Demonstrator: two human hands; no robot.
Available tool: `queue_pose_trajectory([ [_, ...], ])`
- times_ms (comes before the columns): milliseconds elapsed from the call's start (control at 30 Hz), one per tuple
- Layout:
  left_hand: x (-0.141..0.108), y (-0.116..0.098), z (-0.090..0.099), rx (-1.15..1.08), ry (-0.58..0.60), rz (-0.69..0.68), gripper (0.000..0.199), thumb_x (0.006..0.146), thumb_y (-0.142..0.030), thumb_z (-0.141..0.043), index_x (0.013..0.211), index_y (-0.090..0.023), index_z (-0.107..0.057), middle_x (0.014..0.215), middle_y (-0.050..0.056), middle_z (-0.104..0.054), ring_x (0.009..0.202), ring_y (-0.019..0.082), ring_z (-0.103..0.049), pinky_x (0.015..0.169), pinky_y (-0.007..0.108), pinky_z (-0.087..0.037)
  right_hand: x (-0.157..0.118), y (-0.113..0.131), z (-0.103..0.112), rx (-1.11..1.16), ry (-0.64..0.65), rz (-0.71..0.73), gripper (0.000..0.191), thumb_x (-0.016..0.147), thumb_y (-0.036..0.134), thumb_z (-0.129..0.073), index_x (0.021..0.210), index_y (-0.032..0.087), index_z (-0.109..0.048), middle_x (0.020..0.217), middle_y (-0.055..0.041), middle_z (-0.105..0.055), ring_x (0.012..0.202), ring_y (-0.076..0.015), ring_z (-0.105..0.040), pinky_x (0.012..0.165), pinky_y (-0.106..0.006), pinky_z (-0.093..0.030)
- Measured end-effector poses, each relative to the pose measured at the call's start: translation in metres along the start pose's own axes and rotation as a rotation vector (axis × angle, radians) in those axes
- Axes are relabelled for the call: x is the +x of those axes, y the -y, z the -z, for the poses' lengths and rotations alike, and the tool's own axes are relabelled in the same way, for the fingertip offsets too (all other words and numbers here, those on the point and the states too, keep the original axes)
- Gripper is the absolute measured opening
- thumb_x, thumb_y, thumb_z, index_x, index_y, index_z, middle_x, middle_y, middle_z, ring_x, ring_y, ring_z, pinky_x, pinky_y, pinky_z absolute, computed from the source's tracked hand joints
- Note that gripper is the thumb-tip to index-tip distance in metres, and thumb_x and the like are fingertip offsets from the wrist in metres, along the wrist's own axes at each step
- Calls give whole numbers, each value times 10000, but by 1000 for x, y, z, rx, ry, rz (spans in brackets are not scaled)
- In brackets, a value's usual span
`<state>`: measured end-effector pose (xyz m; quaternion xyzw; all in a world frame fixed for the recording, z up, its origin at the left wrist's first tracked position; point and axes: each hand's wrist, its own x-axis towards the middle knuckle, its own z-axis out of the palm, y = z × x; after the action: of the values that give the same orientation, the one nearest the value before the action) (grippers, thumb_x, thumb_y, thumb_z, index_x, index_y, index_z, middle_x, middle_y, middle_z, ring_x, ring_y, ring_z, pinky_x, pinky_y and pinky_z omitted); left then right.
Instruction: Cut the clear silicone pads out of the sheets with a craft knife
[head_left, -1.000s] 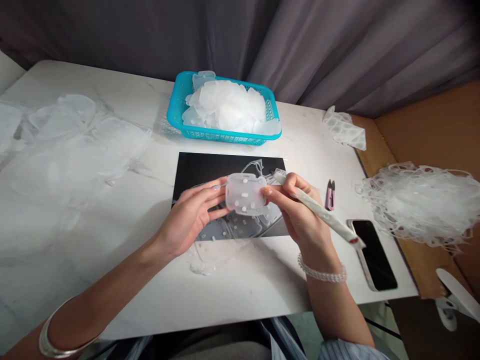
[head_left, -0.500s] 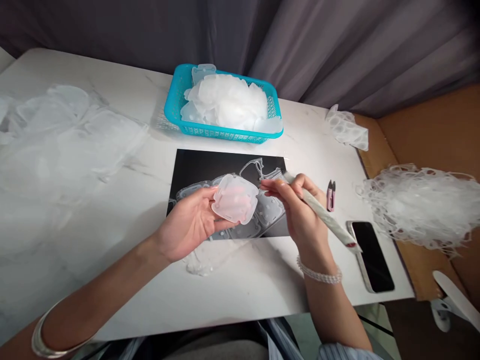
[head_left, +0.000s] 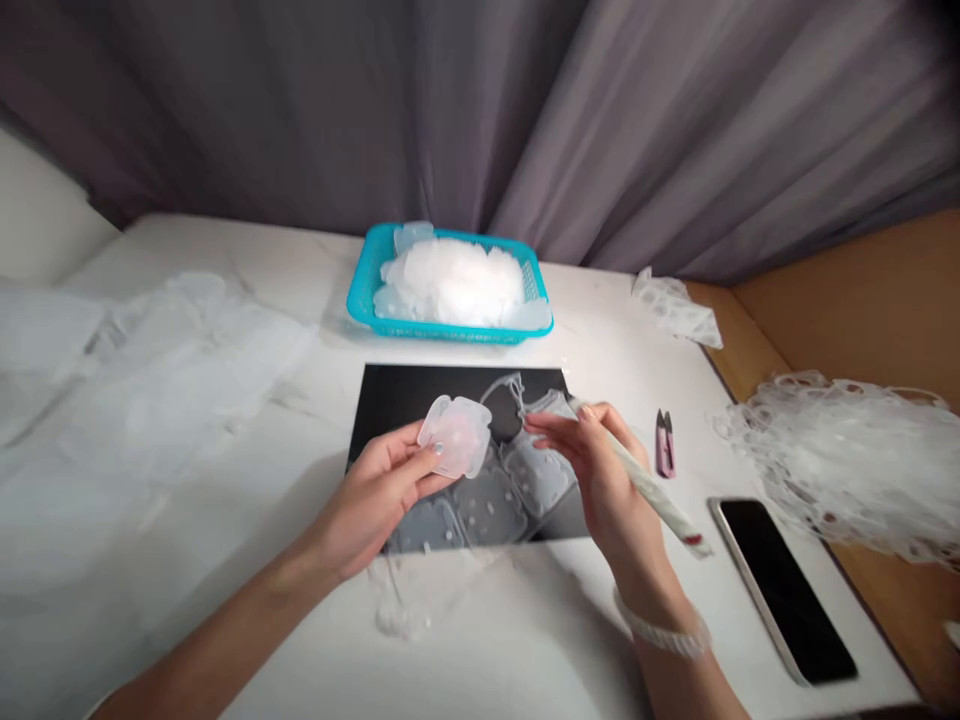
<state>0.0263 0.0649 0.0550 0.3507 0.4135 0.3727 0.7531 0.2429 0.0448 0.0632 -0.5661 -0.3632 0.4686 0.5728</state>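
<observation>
Over the black photo print (head_left: 405, 410) | left hand (head_left: 375, 495) is pinching a frosted plastic piece (head_left: 455, 436) between thumb and fingers; right hand (head_left: 592, 470) is drawing away from it, gripping a white wrapped stick (head_left: 652, 490); its tip is hard to make out.

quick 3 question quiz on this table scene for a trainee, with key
1. Which hand holds the translucent plastic piece?
2. True or false: the pink snips lie between the black sheet and the phone.
3. Fill the gap: the basket heaped with translucent pieces is ____.

Key: 1. the left hand; 2. true; 3. blue
</observation>
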Motion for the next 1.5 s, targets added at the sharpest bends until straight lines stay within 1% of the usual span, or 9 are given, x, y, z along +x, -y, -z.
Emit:
queue_pose_trajectory([
  [167, 61, -70, 0, 801, -353, -629, 410, 943, -299, -527, 1321, -191, -644, 1198, 65, -729, 1095, 268, -679, 992, 375, -520, 10, -3, 9, 133, -2, -1, 318, 957, 565, -466, 984, 253, -526, 889, -89, -782, 874, -255, -734, 741, -377, -544],
  [267, 115, -113, -13, 1153, -227, -913, 487, 962, -137, -345, 1398, -147, -563, 1398, 102, -611, 1335, 255, -524, 1147, 422, -371, 10, -6, 7, 133, 20, -19, 376, 950, 598, -450, 1053, 249, -545, 899, -95, -775, 868, -255, -721, 736, -378, -532],
  [333, 142, -121, -18, 1377, -99, -911, 552, 936, -91, -341, 1476, -115, -454, 1565, 147, -412, 1497, 297, -271, 1206, 539, -214, 9, -7, 5, 124, 34, -30, 408, 936, 621, -461, 1072, 248, -560, 889, -90, -764, 872, -260, -714, 725, -379, -533],
  [467, 141, -87, -11, 1569, -56, -847, 682, 907, -78, -359, 1574, -105, -221, 1659, 198, -117, 1538, 330, -55, 1196, 625, -128, 11, -6, 10, 87, 24, 34, 448, 940, 629, -444, 1120, 244, -586, 815, -56, -706, 828, -242, -684, 687, -367, -550],
  [633, 78, -19, 5, 1639, 194, -852, 609, 933, -126, -342, 1542, -137, -325, 1628, 151, -283, 1525, 253, -195, 1234, 484, -206, 19, -4, 40, -62, -125, 168, 409, 956, 591, -464, 1081, 226, -599, 779, -26, -637, 813, -212, -664, 678, -347, -587],
  [800, 45, 24, -19, 1720, 522, -839, 495, 973, -196, -374, 1451, -111, -474, 1564, 168, -406, 1473, 292, -335, 1212, 475, -263, 6, -14, 65, -279, -196, 155, 403, 929, 547, -564, 1114, 197, -639, 903, -59, -683, 870, -226, -695, 742, -381, -608],
  [967, 45, 57, -44, 1750, 518, -831, 501, 1009, -316, -381, 1469, -128, -452, 1566, 185, -394, 1468, 366, -321, 1190, 557, -243, -11, -21, 71, -391, -139, 99, 409, 893, 497, -653, 1145, 176, -678, 991, -105, -752, 890, -250, -737, 861, -413, -576],
  [1233, 74, 62, -52, 1725, 641, -874, 506, 1008, -403, -406, 1463, -187, -441, 1542, 127, -449, 1499, 321, -257, 1209, 559, -180, -13, -14, 51, -416, -21, 174, 365, 914, 442, -649, 1185, 202, -701, 997, -93, -771, 971, -265, -732, 881, -414, -566],
  [1500, 116, 57, -84, 1769, 639, -824, 399, 978, -421, -459, 1278, -217, -626, 1312, 90, -667, 1364, 303, -469, 1202, 565, -190, -12, -5, 20, -354, -57, 258, 313, 910, 415, -662, 1137, 214, -738, 1000, -81, -764, 921, -253, -737, 872, -423, -569],
])
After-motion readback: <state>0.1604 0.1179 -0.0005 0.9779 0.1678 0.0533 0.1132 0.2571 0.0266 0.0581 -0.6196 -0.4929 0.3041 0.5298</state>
